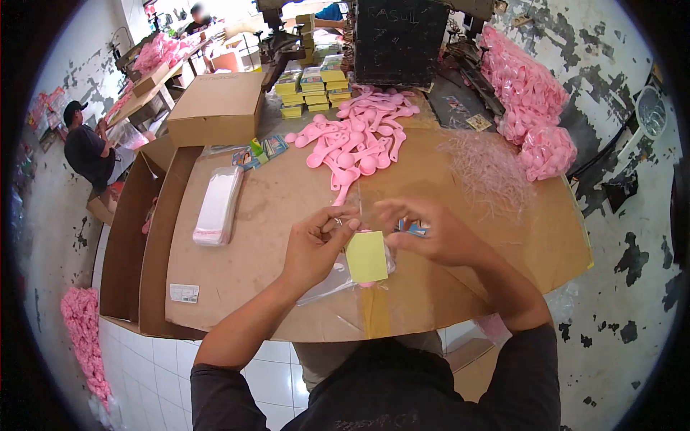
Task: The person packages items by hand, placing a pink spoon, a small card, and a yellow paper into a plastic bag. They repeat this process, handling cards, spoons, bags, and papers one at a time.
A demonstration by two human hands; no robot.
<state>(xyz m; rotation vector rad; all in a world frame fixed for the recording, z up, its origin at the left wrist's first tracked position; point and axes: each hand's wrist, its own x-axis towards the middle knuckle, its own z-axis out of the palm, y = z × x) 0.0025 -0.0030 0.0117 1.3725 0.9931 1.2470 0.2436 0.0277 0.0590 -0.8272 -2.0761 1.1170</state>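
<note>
1. The cardboard-topped table (pixel 237 237) fills the view, with a heap of pink spoons (pixel 359 136) at its far side.
2. Both forearms reach in from below, wrists bent inward, and meet mid-table.
3. The left hand (pixel 316 244) is curled, its fingertips pinching the top edge of the clear bag (pixel 330 286).
4. The right hand (pixel 435 233) pinches the same edge from the opposite side.
5. A yellow card (pixel 366 256) sits in the bag between the hands.

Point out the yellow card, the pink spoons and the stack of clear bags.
yellow card (pixel 366 257): head view, middle of its face.
pink spoons (pixel 359 140): head view, centre of the heap.
stack of clear bags (pixel 218 205): head view, top bag's middle.
</note>
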